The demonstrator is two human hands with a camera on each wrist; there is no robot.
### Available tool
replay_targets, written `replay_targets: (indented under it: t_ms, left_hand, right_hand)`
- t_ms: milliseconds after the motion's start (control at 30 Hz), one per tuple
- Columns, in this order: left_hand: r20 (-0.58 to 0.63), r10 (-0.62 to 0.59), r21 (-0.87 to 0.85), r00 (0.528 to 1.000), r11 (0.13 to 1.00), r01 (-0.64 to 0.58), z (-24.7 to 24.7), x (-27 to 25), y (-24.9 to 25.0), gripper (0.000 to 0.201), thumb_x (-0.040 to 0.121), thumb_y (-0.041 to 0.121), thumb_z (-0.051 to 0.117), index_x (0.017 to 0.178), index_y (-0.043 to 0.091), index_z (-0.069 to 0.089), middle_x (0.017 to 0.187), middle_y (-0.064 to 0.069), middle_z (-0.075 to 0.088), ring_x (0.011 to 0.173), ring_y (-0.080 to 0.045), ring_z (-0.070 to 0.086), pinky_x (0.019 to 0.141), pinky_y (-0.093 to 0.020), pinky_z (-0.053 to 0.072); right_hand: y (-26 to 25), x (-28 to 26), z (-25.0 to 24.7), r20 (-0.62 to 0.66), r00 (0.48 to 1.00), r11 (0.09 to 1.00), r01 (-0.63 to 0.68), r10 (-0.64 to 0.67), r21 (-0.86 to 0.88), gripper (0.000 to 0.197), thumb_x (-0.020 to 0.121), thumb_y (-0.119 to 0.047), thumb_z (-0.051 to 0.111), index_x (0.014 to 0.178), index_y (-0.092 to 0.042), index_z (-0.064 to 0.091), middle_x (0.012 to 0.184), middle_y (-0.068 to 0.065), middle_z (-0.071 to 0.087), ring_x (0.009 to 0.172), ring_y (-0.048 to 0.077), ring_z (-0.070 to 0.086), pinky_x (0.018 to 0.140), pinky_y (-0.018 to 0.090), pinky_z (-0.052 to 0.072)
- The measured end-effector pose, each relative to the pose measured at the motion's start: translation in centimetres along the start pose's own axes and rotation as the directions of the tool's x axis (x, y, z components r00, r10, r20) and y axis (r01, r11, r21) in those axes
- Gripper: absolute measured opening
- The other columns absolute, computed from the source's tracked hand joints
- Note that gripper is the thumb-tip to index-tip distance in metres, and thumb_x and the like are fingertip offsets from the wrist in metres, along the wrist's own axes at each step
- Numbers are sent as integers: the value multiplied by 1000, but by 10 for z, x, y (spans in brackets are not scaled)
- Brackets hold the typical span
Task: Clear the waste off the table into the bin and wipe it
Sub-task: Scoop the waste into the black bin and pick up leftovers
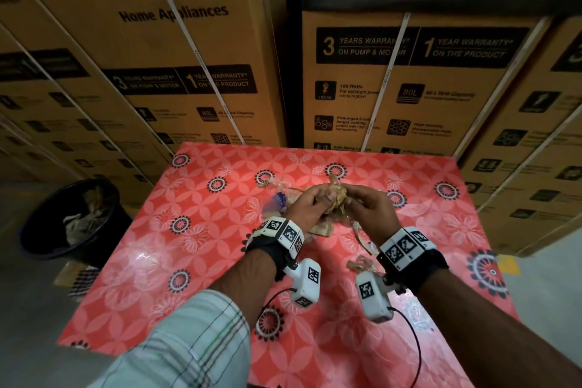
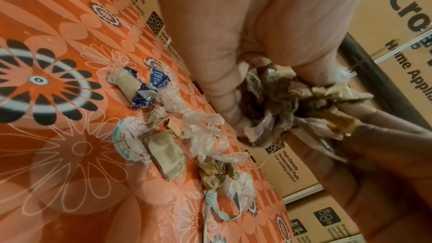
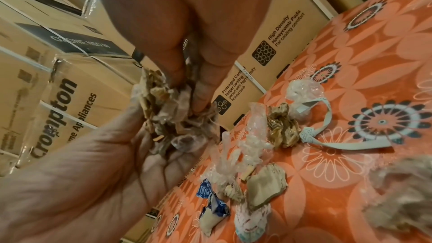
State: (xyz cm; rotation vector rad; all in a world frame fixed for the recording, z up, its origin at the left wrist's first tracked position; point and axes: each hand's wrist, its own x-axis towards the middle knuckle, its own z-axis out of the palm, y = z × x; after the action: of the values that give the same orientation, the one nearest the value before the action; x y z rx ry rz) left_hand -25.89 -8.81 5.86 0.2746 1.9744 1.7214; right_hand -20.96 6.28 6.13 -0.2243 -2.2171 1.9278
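Note:
Both my hands meet above the far middle of the red flowered table [image 1: 151, 264], holding one wad of crumpled brown paper and clear plastic [image 1: 335, 197]. My left hand [image 1: 319, 198] curls its fingers round the wad [image 2: 287, 99]. My right hand [image 1: 354, 198] pinches the wad [image 3: 163, 110] from the other side. Below them on the table lie a blue wrapper [image 2: 149, 88], folded brown paper [image 2: 167, 154], clear plastic film [image 2: 201, 136], a crumpled brown ball [image 3: 282, 128] and a pale strap [image 3: 327, 136].
A black bin [image 1: 34, 230] with paper in it stands on the floor left of the table. Stacked cardboard appliance boxes [image 1: 409, 88] wall in the far side. A checked cloth-like thing [image 1: 80, 279] lies on the floor by the table's left edge.

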Motion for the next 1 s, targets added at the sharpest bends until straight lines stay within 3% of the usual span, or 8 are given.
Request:
replay_targets:
  t_ms: [100,200,333,467,633,767,900,1000]
  left_hand:
    - [14,-2,-50,1000,999,2,2,0,5,37,99,29,52,131,10,54,119,-10,66,96,-18,67,68,-17,55]
    - [32,-17,-87,999,996,19,2,-2,4,39,97,29,55,129,7,55,119,-17,67,102,-28,68,73,-26,58]
    - [49,-11,-97,999,995,16,2,-3,2,41,94,34,60,127,9,57,105,-14,69,93,-28,68,82,-42,56]
    - [1,-23,-152,1000,988,23,1,-3,1,60,74,52,75,117,13,61,107,-19,70,93,-31,68,81,-45,56]
    - [-79,-19,-172,997,985,6,-2,-2,-2,17,91,22,67,106,18,59,98,-12,67,92,-31,67,89,-51,54]
    - [-145,0,-111,989,994,-17,-4,3,4,15,91,17,66,102,24,58,96,-8,65,87,-26,67,73,-37,58]
    - [-185,-11,-168,983,986,-20,-13,6,10,10,93,17,64,102,18,60,91,-7,67,75,-17,69,61,-27,58]
    - [-159,-35,-255,987,967,-7,-18,6,13,6,96,14,59,101,17,60,86,-3,67,72,-13,68,62,-28,58]
  right_hand:
    - [1,1,-3,-22,1000,1000,14,-14,6,23,84,4,63,97,-12,73,87,5,73,75,22,70,65,35,58]
    - [1,2,-5,-34,999,1000,27,-28,-12,20,82,3,66,91,-14,72,79,0,70,71,15,68,64,29,57]
    - [-5,-1,-7,-30,999,999,33,-34,-29,27,81,6,65,103,-10,65,80,2,65,67,10,63,58,19,54]
    - [-11,-6,-7,113,993,999,-40,39,7,37,85,14,50,114,-7,57,95,2,68,79,17,66,64,29,55]
    - [-15,-1,-5,233,964,992,-129,127,-6,48,81,22,35,114,-11,48,95,8,69,77,28,60,56,34,40]
    - [-13,4,-2,184,979,995,-87,93,-39,45,82,20,38,100,-18,55,95,8,70,90,30,64,76,50,50]
    - [-7,3,-4,75,996,991,56,-47,-120,46,80,16,41,107,-19,54,107,4,63,99,23,63,79,34,53]
    - [1,2,-9,159,987,971,27,11,-237,53,83,9,50,127,-21,46,127,5,53,110,20,55,84,28,50]
